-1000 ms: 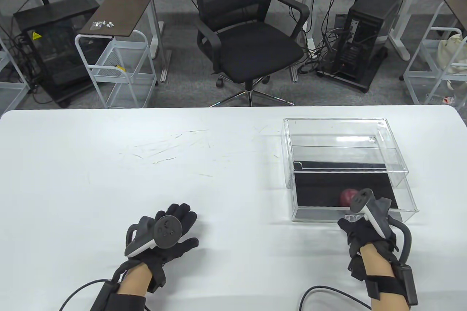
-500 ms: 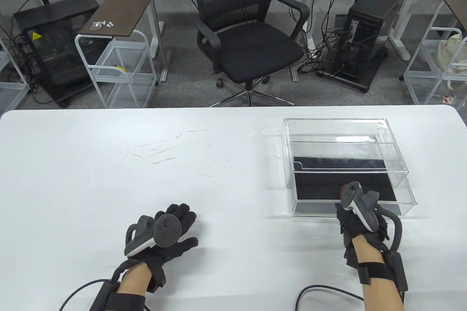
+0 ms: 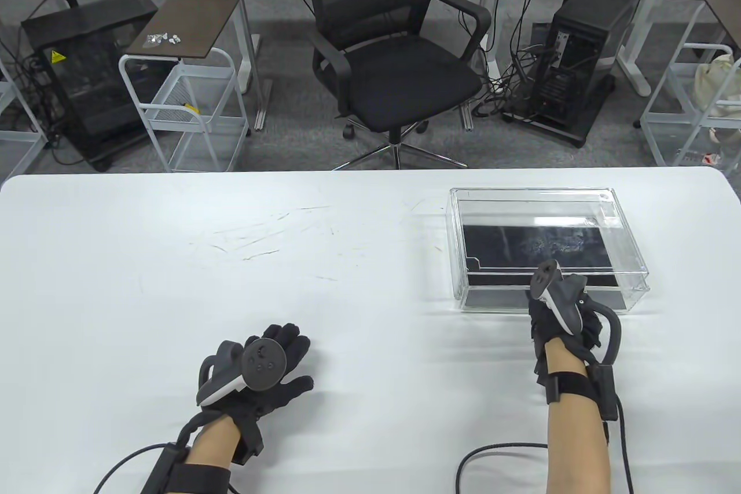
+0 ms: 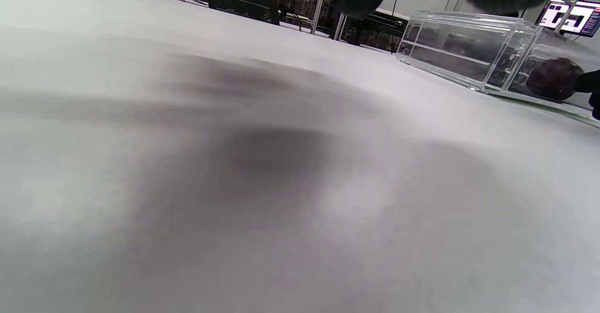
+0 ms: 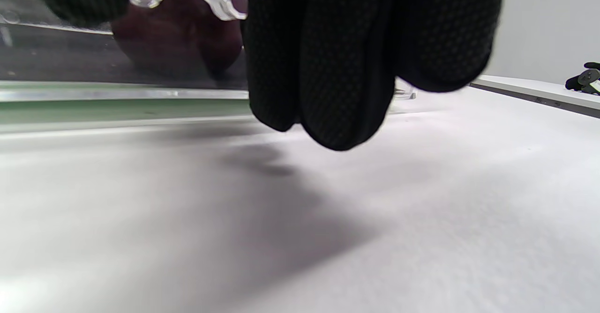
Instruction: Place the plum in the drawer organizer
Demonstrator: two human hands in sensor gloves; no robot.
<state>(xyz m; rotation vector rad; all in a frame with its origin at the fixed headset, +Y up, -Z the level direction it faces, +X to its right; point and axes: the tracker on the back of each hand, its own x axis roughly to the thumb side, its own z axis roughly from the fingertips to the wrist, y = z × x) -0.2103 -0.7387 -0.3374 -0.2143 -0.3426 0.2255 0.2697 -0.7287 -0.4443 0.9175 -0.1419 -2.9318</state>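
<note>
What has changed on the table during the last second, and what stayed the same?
The right hand pushed the drawer away from the person, almost fully into its clear case, carrying the plum inside. The left hand stayed resting flat on the table, and the case kept its place.

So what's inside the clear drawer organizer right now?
A dark reddish plum shows through the drawer organizer's clear front, on a black liner. From above, the right hand covers it.
</note>
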